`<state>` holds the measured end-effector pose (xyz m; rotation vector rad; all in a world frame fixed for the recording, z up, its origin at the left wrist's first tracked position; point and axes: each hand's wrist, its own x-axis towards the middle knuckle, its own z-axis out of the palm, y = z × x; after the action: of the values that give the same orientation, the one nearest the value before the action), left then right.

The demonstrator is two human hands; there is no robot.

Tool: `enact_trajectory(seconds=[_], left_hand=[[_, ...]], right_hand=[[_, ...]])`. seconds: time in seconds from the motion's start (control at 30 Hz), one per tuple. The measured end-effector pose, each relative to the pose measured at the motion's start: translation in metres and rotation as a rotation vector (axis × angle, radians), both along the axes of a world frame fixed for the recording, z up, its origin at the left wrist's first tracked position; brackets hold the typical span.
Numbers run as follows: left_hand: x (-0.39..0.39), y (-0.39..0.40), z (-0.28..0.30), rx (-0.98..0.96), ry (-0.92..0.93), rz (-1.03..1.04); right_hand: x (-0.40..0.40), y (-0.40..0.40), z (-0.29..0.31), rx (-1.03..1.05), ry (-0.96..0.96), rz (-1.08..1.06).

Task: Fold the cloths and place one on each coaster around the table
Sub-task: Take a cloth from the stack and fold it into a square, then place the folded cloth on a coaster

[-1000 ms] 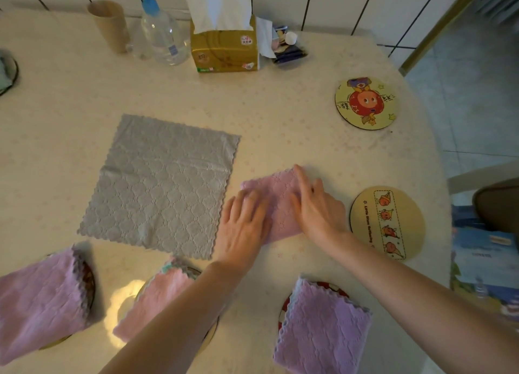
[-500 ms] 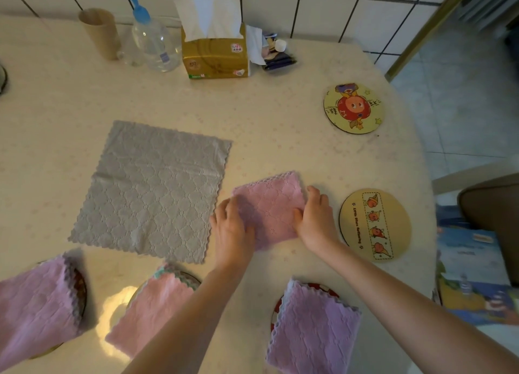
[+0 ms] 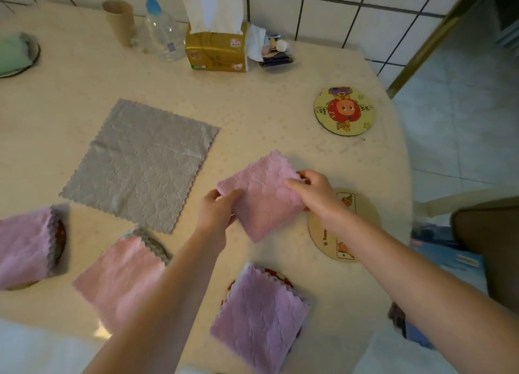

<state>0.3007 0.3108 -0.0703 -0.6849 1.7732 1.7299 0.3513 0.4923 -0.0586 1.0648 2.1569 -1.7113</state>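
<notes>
Cloth: a folded pink cloth [image 3: 259,196] was held just above the desk [image 3: 266,115], beside the gray cloth [image 3: 141,164].
Left hand [image 3: 214,210]: its grip pinched the cloth's left corner.
Right hand [image 3: 317,193]: fingers curled on the cloth's right edge, over the tan coaster [image 3: 365,224].
Free coaster: the cartoon coaster [image 3: 345,111] lay bare, well apart.
Done: three folded cloths [image 3: 259,317] lay on coasters along the near edge.
Back: tissue box [image 3: 216,50], bottle [image 3: 161,33].

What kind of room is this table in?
Probably a home kitchen or dining corner: a tiled wall behind the table, a tissue box, and cartoon coasters laid out for cloths.
</notes>
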Motion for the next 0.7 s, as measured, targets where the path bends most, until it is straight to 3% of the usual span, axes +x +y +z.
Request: enact_trajectory(seconds=[0.33, 0.7], left_hand=[[0.126, 0.082, -0.013, -0.064, 0.014, 0.054], [0.148, 0.127, -0.039, -0.200, 0.090, 0.009]], right_hand=[[0.083, 0.113, 0.011, -0.025, 0.038, 0.183], [0.108, 0.162, -0.039, 0.284, 0.002, 0.264]])
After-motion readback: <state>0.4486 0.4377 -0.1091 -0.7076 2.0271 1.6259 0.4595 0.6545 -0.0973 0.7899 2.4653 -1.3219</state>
